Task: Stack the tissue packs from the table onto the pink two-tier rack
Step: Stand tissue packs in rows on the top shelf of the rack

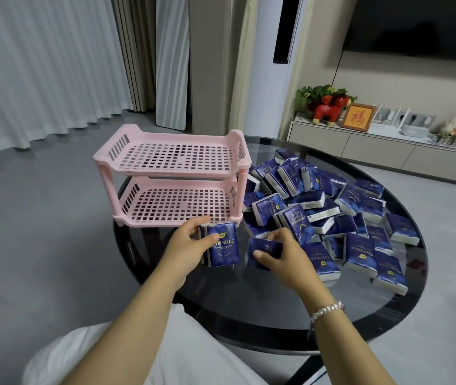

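Observation:
The pink two-tier rack [171, 176] stands at the left edge of the round dark glass table [249, 307], and both slotted tiers hold nothing. My left hand [190, 245] grips a small upright stack of dark blue tissue packs [222, 247] just in front of the rack's lower tier. To its right, my right hand [279, 251] grips another blue tissue pack [264, 250] lying on the glass. A heap of several more blue packs [332, 207] covers the right half of the table.
A low white cabinet [388, 148] along the far right wall carries a red toy animal, a framed picture and a router. A tall white unit [271, 65] stands behind the table. Grey floor and curtains lie to the left. My white-clothed knee [127, 351] is under the near edge.

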The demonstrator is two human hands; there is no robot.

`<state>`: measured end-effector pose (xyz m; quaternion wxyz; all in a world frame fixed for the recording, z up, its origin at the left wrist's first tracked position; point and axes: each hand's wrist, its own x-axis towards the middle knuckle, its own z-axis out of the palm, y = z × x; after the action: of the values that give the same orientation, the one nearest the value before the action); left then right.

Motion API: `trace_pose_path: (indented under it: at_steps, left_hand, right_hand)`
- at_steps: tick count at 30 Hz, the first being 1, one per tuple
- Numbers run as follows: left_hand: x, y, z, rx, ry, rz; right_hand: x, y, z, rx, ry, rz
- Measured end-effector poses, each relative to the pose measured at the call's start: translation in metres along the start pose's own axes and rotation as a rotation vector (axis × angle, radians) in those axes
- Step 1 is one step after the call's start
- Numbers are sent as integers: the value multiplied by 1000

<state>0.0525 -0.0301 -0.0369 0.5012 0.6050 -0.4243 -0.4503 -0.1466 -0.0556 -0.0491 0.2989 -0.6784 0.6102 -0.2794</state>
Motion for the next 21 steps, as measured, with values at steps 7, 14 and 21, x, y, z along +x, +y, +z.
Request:
trace_pose_path:
  at_steps: [7,14,21]
  left_hand:
    - [-1,-1,1,-29,-16,8]
    - [-4,3,2,-119,-108,32]
    - [-4,2,-2,30,-207,105]
  right_hand:
    - [-5,-19,15,666,58,112]
    - [-10,-31,40,715,64,40]
    - [-13,-23,37,692,-148,-84]
